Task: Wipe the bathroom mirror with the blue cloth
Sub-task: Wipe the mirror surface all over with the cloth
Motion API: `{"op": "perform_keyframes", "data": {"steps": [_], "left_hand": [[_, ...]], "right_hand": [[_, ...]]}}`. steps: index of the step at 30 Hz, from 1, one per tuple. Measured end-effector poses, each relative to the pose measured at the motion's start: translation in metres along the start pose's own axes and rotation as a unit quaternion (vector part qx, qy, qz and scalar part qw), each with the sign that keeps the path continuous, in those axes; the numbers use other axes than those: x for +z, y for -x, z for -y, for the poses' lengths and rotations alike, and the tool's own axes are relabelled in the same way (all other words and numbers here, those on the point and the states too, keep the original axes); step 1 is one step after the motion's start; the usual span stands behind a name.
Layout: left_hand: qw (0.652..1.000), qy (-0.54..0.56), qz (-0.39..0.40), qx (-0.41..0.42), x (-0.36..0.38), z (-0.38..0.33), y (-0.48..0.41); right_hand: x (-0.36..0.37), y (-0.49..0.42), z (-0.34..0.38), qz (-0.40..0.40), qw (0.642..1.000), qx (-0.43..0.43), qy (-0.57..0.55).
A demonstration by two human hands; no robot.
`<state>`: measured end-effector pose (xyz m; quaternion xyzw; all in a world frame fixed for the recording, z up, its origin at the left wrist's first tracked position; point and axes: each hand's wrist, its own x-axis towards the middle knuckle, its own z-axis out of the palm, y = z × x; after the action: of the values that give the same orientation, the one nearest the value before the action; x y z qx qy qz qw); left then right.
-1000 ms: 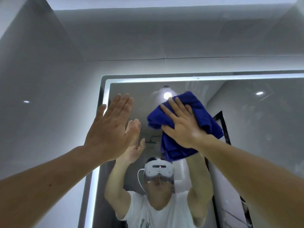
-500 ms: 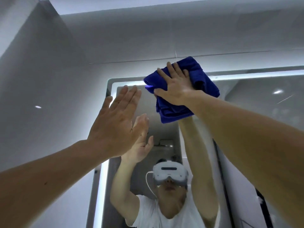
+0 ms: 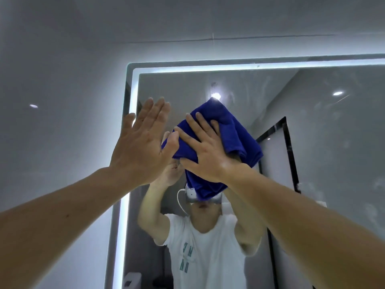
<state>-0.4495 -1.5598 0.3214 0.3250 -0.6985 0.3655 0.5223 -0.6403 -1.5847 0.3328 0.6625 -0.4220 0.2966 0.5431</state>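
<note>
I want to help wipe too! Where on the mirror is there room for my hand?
Free: the wide mirror glass right of the crumpled blue cloth, and the band between cloth and glowing top strip. Crowded: by the glowing left edge, where the flat left hand meets the right hand pressing the cloth.

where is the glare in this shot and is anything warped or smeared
Head view throughout: the lit white strip framing the rectangular bathroom mirror blooms along its top and left edges; a reflected ceiling spot glares just above the folded blue cloth; faint streaks haze the glass upper right; the wide-angle lens stretches both forearms toward the lower corners; the right hand on the cloth looks sharp.
</note>
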Motion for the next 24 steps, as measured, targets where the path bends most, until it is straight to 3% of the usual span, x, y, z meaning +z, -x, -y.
{"op": "perform_keyframes", "data": {"steps": [13, 17, 21, 24], "left_hand": [[0.998, 0.020, 0.062, 0.011, 0.036, -0.028, 0.088], [0.985, -0.092, 0.141, 0.024, 0.050, -0.028, 0.097], [0.986, -0.076, 0.144, 0.025, 0.051, -0.034, 0.104], [0.991, -0.035, 0.127, 0.019, 0.051, -0.038, 0.110]], "right_hand": [[0.044, 0.179, 0.072, 0.038, 0.998, 0.041, -0.006], [0.053, 0.226, 0.077, 0.078, 0.996, -0.017, 0.035], [0.036, 0.216, 0.053, 0.077, 0.991, -0.103, 0.046], [0.017, 0.172, 0.020, 0.047, 0.996, -0.047, 0.053]]}}
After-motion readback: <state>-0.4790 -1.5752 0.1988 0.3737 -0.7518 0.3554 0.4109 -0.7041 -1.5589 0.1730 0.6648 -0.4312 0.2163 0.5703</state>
